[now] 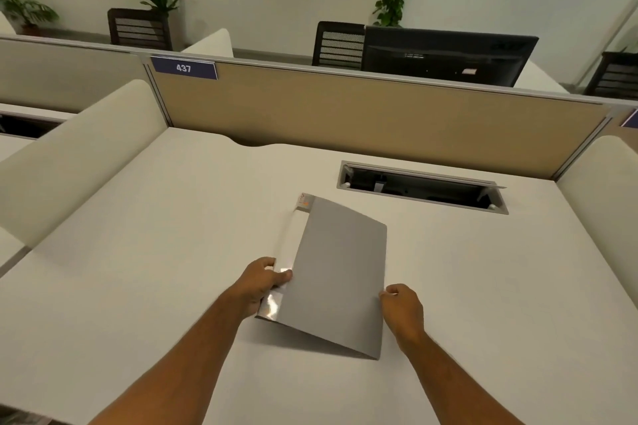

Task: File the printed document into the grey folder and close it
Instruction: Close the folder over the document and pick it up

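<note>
The grey folder [340, 272] lies in the middle of the white desk [155, 252], its cover partly raised like a tent. Beneath the cover's left side a white printed sheet [299, 228] in a glossy sleeve shows, with a small printed mark at its far corner. My left hand [264, 281] grips the folder's left edge, fingers on the shiny sleeve. My right hand [402, 304] pinches the right edge of the grey cover.
An open cable hatch [423, 186] is set into the desk behind the folder. A beige partition [345, 114] with a "437" label [183, 68] closes the far side. Rounded white dividers [83, 155] flank the desk. A black monitor [445, 55] stands beyond.
</note>
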Available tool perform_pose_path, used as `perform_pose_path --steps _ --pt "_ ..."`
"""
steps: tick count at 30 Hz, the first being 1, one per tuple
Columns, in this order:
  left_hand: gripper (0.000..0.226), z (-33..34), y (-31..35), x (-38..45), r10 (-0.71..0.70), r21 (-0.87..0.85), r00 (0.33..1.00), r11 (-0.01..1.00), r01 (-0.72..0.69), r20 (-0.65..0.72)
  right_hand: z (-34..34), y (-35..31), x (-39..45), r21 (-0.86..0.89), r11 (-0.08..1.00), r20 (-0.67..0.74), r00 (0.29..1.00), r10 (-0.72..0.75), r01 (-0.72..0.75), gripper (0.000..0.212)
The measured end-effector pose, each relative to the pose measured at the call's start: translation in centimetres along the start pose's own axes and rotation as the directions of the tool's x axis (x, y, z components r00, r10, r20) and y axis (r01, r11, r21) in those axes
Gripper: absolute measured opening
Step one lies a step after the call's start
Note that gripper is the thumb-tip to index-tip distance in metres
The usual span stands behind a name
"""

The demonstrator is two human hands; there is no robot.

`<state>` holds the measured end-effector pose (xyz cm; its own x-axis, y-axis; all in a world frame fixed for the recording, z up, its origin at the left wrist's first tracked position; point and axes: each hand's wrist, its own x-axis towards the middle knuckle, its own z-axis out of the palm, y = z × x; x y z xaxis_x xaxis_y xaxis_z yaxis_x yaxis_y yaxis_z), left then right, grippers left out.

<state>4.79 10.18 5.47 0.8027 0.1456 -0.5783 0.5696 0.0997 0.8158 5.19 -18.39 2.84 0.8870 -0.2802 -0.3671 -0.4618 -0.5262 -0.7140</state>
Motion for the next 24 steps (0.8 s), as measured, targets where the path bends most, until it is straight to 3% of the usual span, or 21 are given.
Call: perform_pose_path --steps 9,15,20,24 --pt "0.039 -5.1 3.4 2.2 0.091 -0.090 0.995 0.992 -0.087 0.035 2.6 -7.2 3.1 0.290 0.957 0.105 0.994 -0.027 -0.005 0.024" --pt "0.041 -7.9 5.7 5.6 0.111 -0.075 0.993 0.991 -0.114 -0.051 4.9 -12.7 6.3 0.316 0.948 0.105 0.991 -0.077 0.041 0.013" --pt "0.036 -9.0 7.2 9.4 0.157 0.034 0.978 0.988 -0.153 -0.137 7.1 -15.9 9.5 0.262 0.963 0.074 0.993 -0.086 0.064 0.024" --pt "0.028 -9.4 8.6 12.3 0.211 0.143 0.960 0.972 -0.186 -0.183 8.8 -18.1 12.0 0.238 0.970 0.059 0.996 -0.074 0.058 0.018"
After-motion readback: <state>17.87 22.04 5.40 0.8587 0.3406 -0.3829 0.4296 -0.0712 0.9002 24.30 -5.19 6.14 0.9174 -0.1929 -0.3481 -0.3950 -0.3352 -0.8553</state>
